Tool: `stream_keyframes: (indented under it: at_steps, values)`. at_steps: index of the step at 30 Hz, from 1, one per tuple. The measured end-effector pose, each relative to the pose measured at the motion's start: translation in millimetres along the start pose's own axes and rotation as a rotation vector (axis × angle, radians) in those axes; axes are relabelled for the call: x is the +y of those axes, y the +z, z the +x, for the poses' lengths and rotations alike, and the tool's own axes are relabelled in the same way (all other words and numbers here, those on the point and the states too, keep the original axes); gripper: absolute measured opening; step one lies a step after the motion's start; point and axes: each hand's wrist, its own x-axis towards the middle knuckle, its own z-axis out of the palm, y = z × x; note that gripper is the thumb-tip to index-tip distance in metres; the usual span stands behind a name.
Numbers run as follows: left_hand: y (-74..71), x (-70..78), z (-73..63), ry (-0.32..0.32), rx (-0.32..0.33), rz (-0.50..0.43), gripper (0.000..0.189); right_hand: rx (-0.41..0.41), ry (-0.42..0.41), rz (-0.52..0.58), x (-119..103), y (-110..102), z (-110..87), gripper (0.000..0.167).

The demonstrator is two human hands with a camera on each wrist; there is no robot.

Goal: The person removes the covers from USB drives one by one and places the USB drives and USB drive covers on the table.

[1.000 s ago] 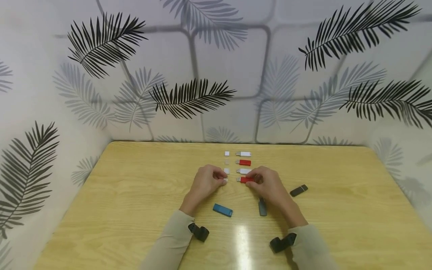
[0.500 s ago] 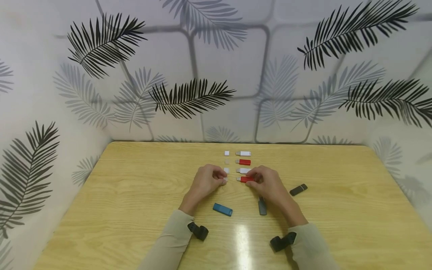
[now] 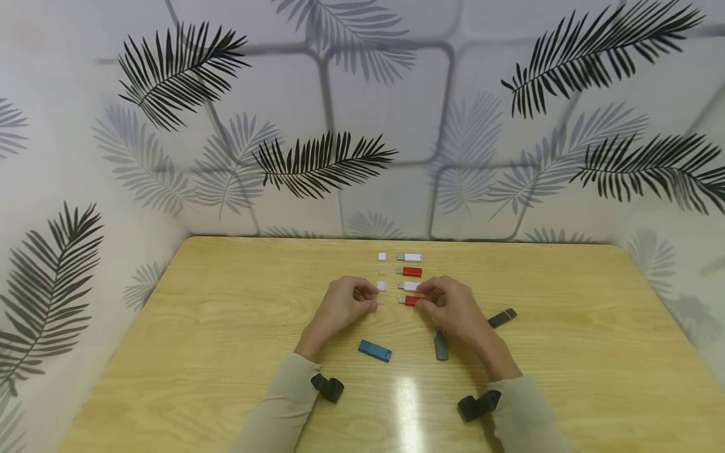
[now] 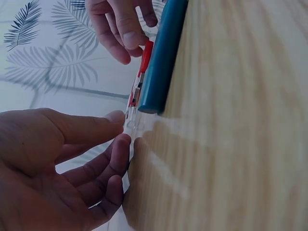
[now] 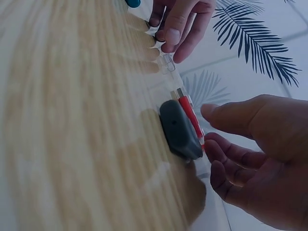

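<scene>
In the head view my left hand (image 3: pixel 343 304) is beside a small clear cap (image 3: pixel 379 301), the nearest in a column of caps. The right wrist view shows that clear cap (image 5: pixel 167 63) lying just beyond the left fingertips. My right hand (image 3: pixel 451 306) is around the far end of a red USB stick (image 3: pixel 411 301), whose metal plug points left. In the right wrist view a gap shows between the right thumb (image 5: pixel 211 111) and forefinger, near the end of the red stick (image 5: pixel 190 115). Both hands' fingers are bent loosely.
Behind lie a white USB stick (image 3: pixel 409 286), a red one (image 3: pixel 409 272) and another white one (image 3: pixel 410 257), with caps (image 3: pixel 382 257) to their left. Nearer are a blue stick (image 3: pixel 375 351), a dark grey one (image 3: pixel 441 346) and a black one (image 3: pixel 502 318) on the wooden table (image 3: pixel 226 352).
The left hand has drawn slightly left, off the clear cap, which now shows more. The right hand has shifted slightly right at the red USB stick. The sticks stay in place.
</scene>
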Motion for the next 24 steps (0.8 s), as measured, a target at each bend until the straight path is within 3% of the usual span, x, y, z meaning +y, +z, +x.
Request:
stream_keyframes:
  at_steps: [7, 14, 24]
  values:
    - [-4.7, -2.1, -5.8, 0.000, 0.000, -0.003, 0.011, 0.033, -0.012, -0.001, -5, -4, -2.9, 0.022]
    - [-7.5, -7.1, -15.4, 0.000, -0.039, -0.054, 0.009, 0.047, -0.063, 0.015, -9, 0, -5.9, 0.023]
    - [-11.5, -11.4, -33.5, 0.081, -0.120, -0.080, 0.012, 0.064, -0.079, 0.037, -15, -1, -13.9, 0.027]
